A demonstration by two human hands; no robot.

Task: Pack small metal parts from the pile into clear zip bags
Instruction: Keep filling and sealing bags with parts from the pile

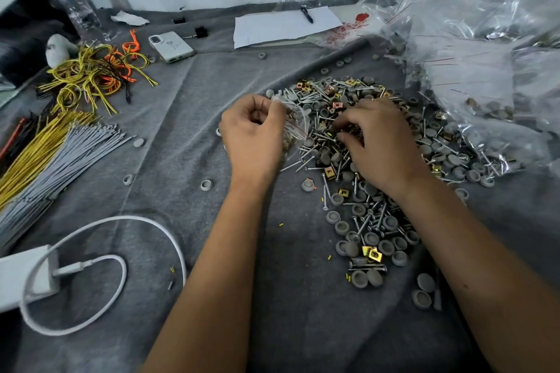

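From the head camera, the left hand (253, 130) pinches the mouth of a small clear zip bag (295, 123), fingers curled round its top edge, so the bag hangs just beside the grip toward the pile of metal parts (363, 142). The right hand (378, 142) lies on top of that pile with its fingers curled down among screws, grey caps and yellow clips; whether they already hold a part is hidden under the knuckles.

The step in hand looks like gathering parts to drop into the bag. To do it well, the bag's mouth should probably gape toward the picking hand and stay close to the pile, so the carry is short. The screws lie tangled, so lifting a few at a time should keep loose ones from spilling onto the grey cloth (169, 160). A heap of other clear bags (485, 48) lies beyond the right hand.
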